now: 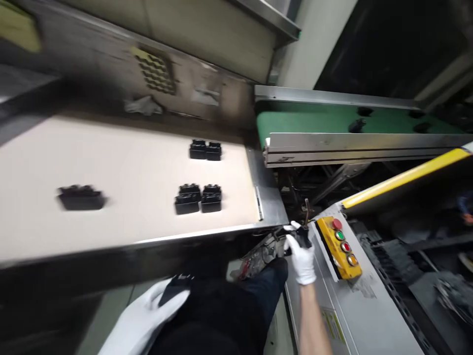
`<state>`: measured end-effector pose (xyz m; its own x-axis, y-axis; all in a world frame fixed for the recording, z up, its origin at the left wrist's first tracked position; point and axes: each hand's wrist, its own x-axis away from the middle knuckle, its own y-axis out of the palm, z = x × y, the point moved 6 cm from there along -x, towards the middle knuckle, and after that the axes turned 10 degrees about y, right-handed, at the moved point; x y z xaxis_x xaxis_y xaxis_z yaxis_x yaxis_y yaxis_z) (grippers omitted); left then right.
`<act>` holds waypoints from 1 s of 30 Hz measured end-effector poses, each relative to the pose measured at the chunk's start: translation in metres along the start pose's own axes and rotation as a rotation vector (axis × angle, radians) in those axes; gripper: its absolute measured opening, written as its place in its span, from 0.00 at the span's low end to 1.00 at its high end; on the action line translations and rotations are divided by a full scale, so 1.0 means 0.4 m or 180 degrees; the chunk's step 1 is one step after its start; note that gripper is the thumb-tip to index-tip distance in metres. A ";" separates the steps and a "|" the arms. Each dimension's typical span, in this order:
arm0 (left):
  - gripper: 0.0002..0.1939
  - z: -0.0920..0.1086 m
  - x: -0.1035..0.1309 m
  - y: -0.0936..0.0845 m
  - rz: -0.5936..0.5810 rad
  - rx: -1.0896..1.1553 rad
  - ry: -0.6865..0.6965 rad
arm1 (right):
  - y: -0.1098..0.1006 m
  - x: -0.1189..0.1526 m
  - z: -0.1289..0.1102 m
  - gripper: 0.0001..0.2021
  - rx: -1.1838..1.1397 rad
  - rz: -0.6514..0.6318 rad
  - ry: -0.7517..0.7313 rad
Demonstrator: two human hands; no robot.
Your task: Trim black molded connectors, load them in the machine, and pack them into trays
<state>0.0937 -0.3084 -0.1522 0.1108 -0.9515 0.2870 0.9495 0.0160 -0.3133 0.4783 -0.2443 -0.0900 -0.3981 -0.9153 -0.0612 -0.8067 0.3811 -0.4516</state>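
My left hand (pixel 142 313), in a white glove, is closed around a black molded part (pixel 175 288) in front of my body, below the table's front edge. My right hand (pixel 303 264), gloved too, grips a second black part (pixel 303 238) beside the table's right corner, near the yellow button box. On the pale tabletop (pixel 129 162) sit more black blocky parts with knobbed tops: a cluster (pixel 199 198) near the right front, a pair (pixel 205 150) behind it, and one separate piece (pixel 81 198) at the left. The exact kind of part cannot be made out.
A green conveyor belt (pixel 310 119) with several dark pieces runs off behind the table's right end. The yellow control box (pixel 339 247) carries colored buttons on a grey machine cover (pixel 384 310). A yellow-edged bar (pixel 406 177) slants above it. A crumpled cloth (pixel 143 105) lies at the back.
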 end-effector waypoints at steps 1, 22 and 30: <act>0.27 -0.006 0.008 0.013 -0.0032 0.0302 -0.0149 | -0.014 -0.007 -0.037 0.19 0.0025 -0.0371 -0.0064; 0.36 -0.318 0.311 -0.160 0.0682 0.2472 -0.0488 | 0.470 0.341 -0.014 0.27 0.2414 -0.4483 -0.0811; 0.19 -0.386 0.316 -0.180 0.1216 0.0439 -0.0477 | 0.533 0.470 -0.056 0.26 0.3010 -0.4064 -0.1091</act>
<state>-0.0060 -0.4774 -0.2331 0.4936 -0.8143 0.3055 0.8613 0.4089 -0.3017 0.2218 -0.3324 -0.1779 0.4983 -0.5896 0.6357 0.0753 -0.7010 -0.7092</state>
